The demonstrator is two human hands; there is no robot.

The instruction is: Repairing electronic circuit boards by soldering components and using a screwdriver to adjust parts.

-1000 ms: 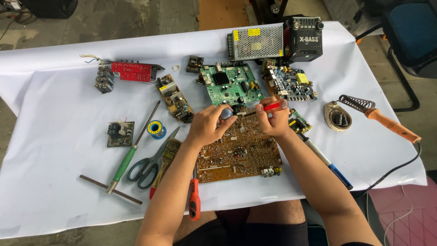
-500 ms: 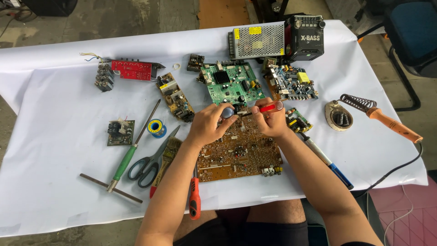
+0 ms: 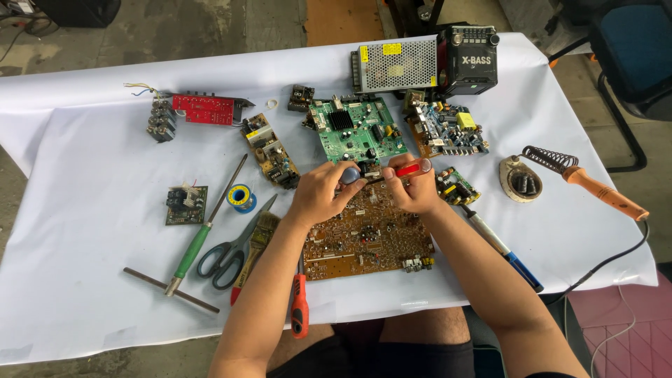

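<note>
**Two hands at work over a brown circuit board**

In the middle of the frame, both hands meet at the upper edge of a large brown circuit board [image 3: 367,234], which lies flat on the white tablecloth [image 3: 84,266]. The left hand [image 3: 323,192] has its fingers curled and pinched on a small grey round part [image 3: 350,174]. The right hand [image 3: 414,185] is closed around a tool with a red handle [image 3: 408,169]; its tip points toward the grey part, and the two hands are nearly touching.

Just above the hands lies a green circuit board [image 3: 357,127], and right of it a blue board [image 3: 448,129]. In the upper part of the frame stand a metal mesh box [image 3: 394,65] and a black radio [image 3: 467,59]. At the right edge, a soldering iron [image 3: 605,194] with an orange handle rests in its coil stand. Left of the brown board lie scissors [image 3: 227,253], a brush [image 3: 255,245], a green-handled screwdriver [image 3: 199,238] and a spool of solder [image 3: 241,197]. A red board [image 3: 203,110] is at the upper left.
</note>
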